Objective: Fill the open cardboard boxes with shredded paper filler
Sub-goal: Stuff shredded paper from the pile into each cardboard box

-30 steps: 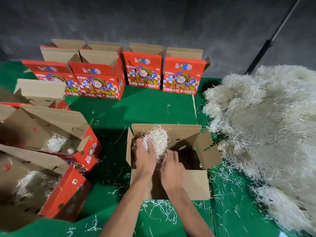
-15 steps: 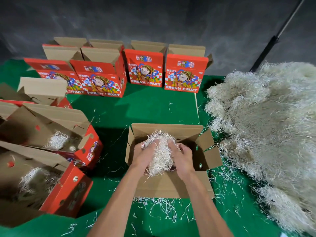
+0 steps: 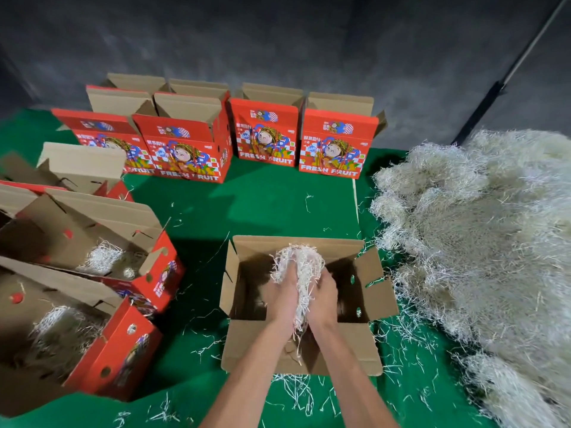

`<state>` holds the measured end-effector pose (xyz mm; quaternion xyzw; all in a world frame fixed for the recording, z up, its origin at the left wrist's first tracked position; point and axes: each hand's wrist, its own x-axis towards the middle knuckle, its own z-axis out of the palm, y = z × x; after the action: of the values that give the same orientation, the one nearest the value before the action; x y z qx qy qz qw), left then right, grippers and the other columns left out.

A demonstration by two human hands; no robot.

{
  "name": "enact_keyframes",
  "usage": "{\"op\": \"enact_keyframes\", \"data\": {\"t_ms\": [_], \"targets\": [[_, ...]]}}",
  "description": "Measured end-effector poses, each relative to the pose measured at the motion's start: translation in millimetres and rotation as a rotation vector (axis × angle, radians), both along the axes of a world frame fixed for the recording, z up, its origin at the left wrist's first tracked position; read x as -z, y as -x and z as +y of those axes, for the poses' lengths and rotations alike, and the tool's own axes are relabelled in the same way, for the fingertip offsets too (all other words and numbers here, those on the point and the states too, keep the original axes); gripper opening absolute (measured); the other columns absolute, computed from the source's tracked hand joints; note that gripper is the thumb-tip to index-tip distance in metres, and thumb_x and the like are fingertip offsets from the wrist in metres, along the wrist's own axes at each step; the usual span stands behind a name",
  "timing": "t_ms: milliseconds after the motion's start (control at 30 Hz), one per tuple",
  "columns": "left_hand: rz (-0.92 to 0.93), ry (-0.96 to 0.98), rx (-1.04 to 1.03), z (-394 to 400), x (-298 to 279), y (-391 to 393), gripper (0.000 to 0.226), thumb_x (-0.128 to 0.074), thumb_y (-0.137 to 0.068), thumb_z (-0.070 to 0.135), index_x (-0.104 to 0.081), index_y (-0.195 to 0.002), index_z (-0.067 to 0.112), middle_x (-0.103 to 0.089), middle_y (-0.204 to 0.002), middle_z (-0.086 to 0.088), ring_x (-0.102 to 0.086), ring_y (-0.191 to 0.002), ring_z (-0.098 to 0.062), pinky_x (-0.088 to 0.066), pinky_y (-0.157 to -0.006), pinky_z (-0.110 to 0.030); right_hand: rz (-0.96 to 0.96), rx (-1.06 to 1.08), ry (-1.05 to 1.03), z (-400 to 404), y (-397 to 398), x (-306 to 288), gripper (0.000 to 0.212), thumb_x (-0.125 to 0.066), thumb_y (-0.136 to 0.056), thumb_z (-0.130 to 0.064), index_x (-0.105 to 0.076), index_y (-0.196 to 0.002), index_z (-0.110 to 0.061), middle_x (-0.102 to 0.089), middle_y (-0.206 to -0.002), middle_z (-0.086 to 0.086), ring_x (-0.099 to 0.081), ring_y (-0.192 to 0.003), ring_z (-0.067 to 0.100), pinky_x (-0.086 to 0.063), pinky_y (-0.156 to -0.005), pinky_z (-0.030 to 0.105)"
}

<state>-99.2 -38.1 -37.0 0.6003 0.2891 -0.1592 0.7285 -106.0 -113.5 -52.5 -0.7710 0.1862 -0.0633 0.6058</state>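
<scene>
**Filler wad held over centre box, not yet seated**

Boxes at far left [image 3: 92, 257] stood open, each showing only a thin tuft of filler at the bottom. Red printed boxes [image 3: 265, 131] lined the back edge of the green table [image 3: 262, 205]. At centre, the left hand [image 3: 282, 296] and right hand [image 3: 324, 296] pressed together around one wad of shredded paper [image 3: 298, 267], fingers curled into it, above the open centre box [image 3: 247, 344]. The wad stood partly above the rim. Judgement: it should be pushed down and spread to the corners, not left as one clump, with flaps kept outward. The main filler heap [image 3: 479, 242] lay at right, loose strands trailing from it.
</scene>
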Motion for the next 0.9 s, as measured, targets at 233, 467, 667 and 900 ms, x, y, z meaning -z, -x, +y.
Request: {"op": "enact_keyframes", "data": {"t_ms": [233, 467, 667, 900], "targets": [[-0.022, -0.145, -0.064, 32, 8, -11, 0.034, -0.071, -0.085, 0.05, -0.055, -0.092, 0.021, -0.058, -0.088, -0.001, -0.054, -0.078, -0.016, -0.047, -0.075, -0.034, 0.009, 0.103, -0.164, -38, -4, -5, 0.037, -0.059, -0.093, -0.057, -0.066, -0.068, -0.032, -0.035, -0.05, -0.007, -0.027, -0.047, 0.014, -0.03, -0.044, 0.028], [0.122, 0.204, -0.21, 39, 4, -16, 0.078, -0.072, -0.072, 0.057, -0.05, -0.134, 0.015, -0.057, -0.132, -0.01, -0.052, -0.125, -0.029, -0.036, -0.112, -0.053, 0.207, 0.205, -0.428, -36, -13, -9, 0.029, -0.075, -0.085, -0.046, -0.065, -0.083, -0.019, -0.054, -0.062, -0.006, -0.035, -0.046, 0.005, -0.036, -0.053, 0.024], [0.111, 0.325, -0.153, 45, 3, -18, 0.089, -0.079, -0.068, 0.052, -0.046, -0.145, 0.021, -0.054, -0.141, -0.011, -0.051, -0.131, -0.033, -0.038, -0.109, -0.056, 0.213, 0.253, -0.513, -40, -17, -9, 0.013, -0.062, -0.095, -0.021, -0.075, -0.098, -0.019, -0.075, -0.085, -0.019, -0.064, -0.089, 0.013, -0.043, -0.083, 0.026], [0.1, 0.355, -0.175, 51, 7, -25, 0.044, -0.074, -0.079, 0.034, -0.066, -0.119, 0.015, -0.074, -0.105, -0.016, -0.072, -0.094, -0.039, -0.057, -0.077, -0.058, 0.277, 0.237, -0.545, -58, -17, -6, 0.016, -0.078, -0.082, -0.03, -0.075, -0.071, -0.019, -0.058, -0.053, -0.024, -0.056, -0.098, 0.012, -0.015, -0.12, 0.055]]}}
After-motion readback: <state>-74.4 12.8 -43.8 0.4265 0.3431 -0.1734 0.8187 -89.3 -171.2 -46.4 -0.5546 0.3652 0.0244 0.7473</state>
